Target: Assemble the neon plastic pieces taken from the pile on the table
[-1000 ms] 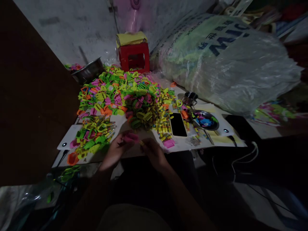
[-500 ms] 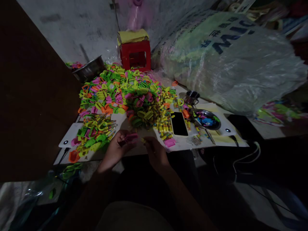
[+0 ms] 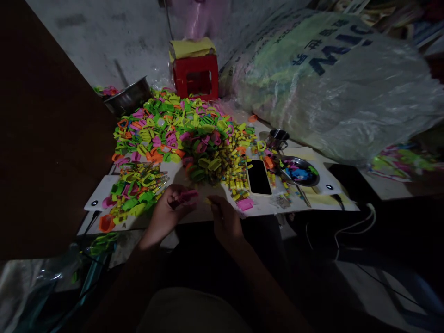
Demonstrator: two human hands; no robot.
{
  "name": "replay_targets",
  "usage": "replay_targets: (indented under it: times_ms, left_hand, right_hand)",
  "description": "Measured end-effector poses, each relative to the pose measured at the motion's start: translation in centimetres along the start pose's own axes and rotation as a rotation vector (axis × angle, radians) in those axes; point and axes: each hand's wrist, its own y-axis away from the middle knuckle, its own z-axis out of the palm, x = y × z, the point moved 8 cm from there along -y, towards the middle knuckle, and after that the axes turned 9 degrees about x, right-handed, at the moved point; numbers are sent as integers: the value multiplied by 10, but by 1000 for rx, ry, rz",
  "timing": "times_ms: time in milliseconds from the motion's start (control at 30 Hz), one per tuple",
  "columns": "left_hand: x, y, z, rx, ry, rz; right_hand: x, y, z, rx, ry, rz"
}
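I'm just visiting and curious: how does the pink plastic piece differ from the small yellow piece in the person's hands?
The pink plastic piece is larger; the small yellow piece is tiny. The pink piece sits in the left hand, the yellow piece at the right hand's fingertips. Both are held, apart from each other.

The right hand (image 3: 227,222) has withdrawn the yellow piece (image 3: 208,200) from beside the pink piece (image 3: 188,194) in the left hand (image 3: 166,208); the gap between pieces is now wider. The camera view has tilted slightly downward.
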Motion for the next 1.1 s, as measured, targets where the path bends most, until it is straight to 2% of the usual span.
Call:
replay_targets:
  times_ms: [100,267,467,633,767,967,1100]
  left_hand:
    - [0,3,1,-11,-2,-16]
    - [4,6,2,5,-20,4]
    - [12,7,3,9,-48,72]
    - [31,15,14,-80,-249,230]
    - [41,18,16,-60,-281,325]
    - [49,20,15,-3,-323,415]
    - [49,22,17,-6,-382,444]
  right_hand:
    - [-3,1,2,-11,38,-34]
    - [-4,5,13,-117,168,-109]
    - [2,-1,-7,33,73,32]
    - [-4,0,-5,-1,21,0]
    - [-6,2,2,-52,76,-32]
    - [-7,1,-4,36,38,-5]
    - [-7,2,-3,25,39,-3]
